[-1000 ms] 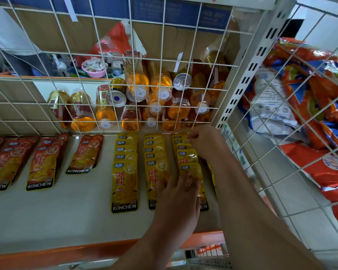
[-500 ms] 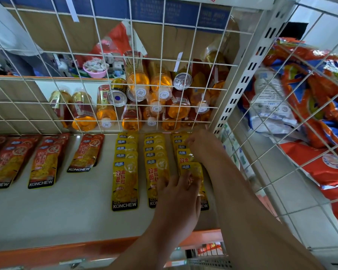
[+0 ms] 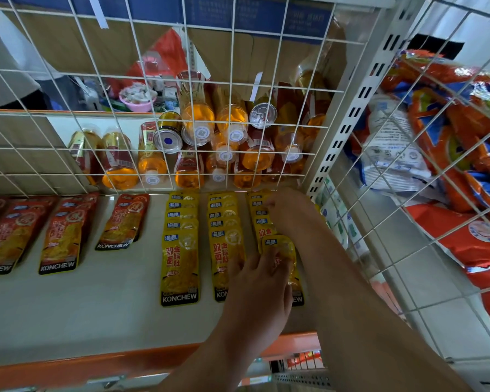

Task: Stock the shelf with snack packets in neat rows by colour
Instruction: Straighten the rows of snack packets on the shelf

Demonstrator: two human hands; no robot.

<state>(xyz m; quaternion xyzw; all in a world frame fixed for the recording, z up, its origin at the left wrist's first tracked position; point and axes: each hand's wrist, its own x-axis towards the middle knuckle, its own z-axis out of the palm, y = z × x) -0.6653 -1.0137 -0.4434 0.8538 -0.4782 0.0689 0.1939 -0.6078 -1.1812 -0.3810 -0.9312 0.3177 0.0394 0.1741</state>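
A: Starting with the left hand (image 3: 262, 281); how do its fingers (image 3: 268, 260) lie?

B: Spread and nearly straight, pressing flat on the front packet of the right yellow row (image 3: 280, 246); the outermost one reaches over onto the middle yellow row (image 3: 224, 239); nothing is gripped.

A: And the right hand (image 3: 290, 212)?

B: At the back of that same row, knuckles up, fingers bent down onto the rearmost packets; whether they pinch one I cannot tell, since the hand covers them.

A: Where do the packets sit?

B: Flat on the white shelf (image 3: 96, 312), overlapping front to back; three yellow rows side by side, the left yellow row (image 3: 180, 256) untouched; the red rows (image 3: 63, 236) lie further left, with a bare strip between the colours.

A: Room to move?

B: Bare shelf in front of the rows, up to the orange front lip (image 3: 96, 363), which both forearms cross; at the back the wire grid (image 3: 111, 154) closes the shelf, with bottles (image 3: 198, 117) stacked behind it; the slotted upright (image 3: 351, 120) and a wire side panel (image 3: 408, 250) stand close by the right forearm; large snack bags (image 3: 464, 171) lie beyond that panel.
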